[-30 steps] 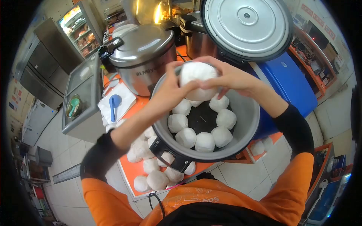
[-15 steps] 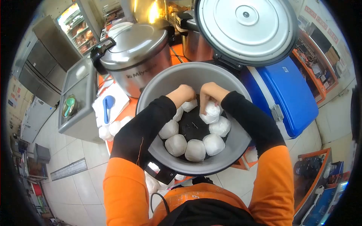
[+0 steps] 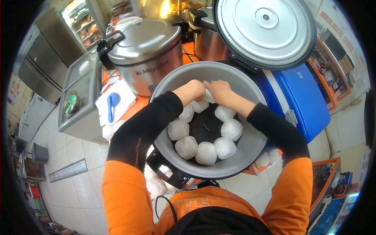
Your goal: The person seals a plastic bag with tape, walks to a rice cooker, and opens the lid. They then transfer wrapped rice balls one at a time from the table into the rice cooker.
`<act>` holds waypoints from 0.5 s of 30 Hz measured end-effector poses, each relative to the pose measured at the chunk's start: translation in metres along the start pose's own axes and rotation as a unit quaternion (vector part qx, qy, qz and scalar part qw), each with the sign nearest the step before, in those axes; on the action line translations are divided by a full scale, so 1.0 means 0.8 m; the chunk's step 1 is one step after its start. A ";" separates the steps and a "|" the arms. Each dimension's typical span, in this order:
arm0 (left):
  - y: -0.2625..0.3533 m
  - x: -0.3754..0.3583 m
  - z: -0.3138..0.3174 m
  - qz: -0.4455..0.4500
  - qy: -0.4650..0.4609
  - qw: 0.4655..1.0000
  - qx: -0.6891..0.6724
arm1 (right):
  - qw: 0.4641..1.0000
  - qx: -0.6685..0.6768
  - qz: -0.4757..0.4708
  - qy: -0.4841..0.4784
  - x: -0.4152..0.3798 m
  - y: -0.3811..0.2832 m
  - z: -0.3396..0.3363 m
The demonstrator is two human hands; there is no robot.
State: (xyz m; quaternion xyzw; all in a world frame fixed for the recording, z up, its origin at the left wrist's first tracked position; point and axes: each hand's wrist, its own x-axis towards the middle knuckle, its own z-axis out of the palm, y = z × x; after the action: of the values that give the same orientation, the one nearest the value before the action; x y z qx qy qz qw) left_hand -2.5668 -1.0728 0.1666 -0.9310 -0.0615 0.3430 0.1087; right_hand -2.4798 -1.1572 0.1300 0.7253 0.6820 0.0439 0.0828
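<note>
Several white wrapped balls [image 3: 206, 153] form a ring along the inside of a large grey pot [image 3: 256, 135], around its dark bottom. At the far side of the ring, my left hand [image 3: 194, 91] is closed, with its fingertips hidden behind the knuckles. My right hand [image 3: 220, 92] is closed on a white ball [image 3: 210, 96], its fingers curled over the top. Both hands nearly touch each other above the pot's far wall. The pot's round silver lid [image 3: 270, 23] stands raised behind it.
A closed steel cooker [image 3: 147, 58] stands behind the pot on the left, another [image 3: 211, 45] behind it. A blue cooler [image 3: 303, 98] is at the right. A blue paddle [image 3: 112, 105] lies on white cloth beside more white balls. A glass-topped freezer [image 3: 80, 105] stands at far left.
My right hand has moved from the ring's right side to its far side, beside my left hand. A ball it was touching now lies uncovered. The view has shifted slightly.
</note>
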 end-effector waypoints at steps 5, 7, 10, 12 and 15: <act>0.011 -0.109 -0.019 -0.040 0.104 0.991 -0.068 | 0.968 -0.100 0.062 -0.223 0.040 -0.023 0.052; 0.011 -0.162 -0.018 -0.027 0.151 0.984 -0.092 | 0.936 -0.122 0.101 -0.316 0.048 -0.040 0.022; 0.006 -0.238 0.019 0.038 0.299 0.933 -0.199 | 0.909 -0.164 0.089 -0.372 0.053 -0.061 0.012; 0.016 -0.311 0.045 0.012 0.376 0.885 -0.274 | 0.912 -0.150 0.066 -0.375 0.062 -0.059 0.025; 0.039 -0.405 0.082 -0.085 0.358 0.863 -0.347 | 0.971 -0.139 -0.058 -0.185 0.056 -0.010 0.099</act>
State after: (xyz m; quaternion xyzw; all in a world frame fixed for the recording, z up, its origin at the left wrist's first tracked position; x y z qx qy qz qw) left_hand -2.8536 -1.1537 0.3128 -0.9586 -0.2119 -0.0674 -0.1778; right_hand -2.4704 -1.1169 0.0483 0.6611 0.6832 -0.0011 0.3100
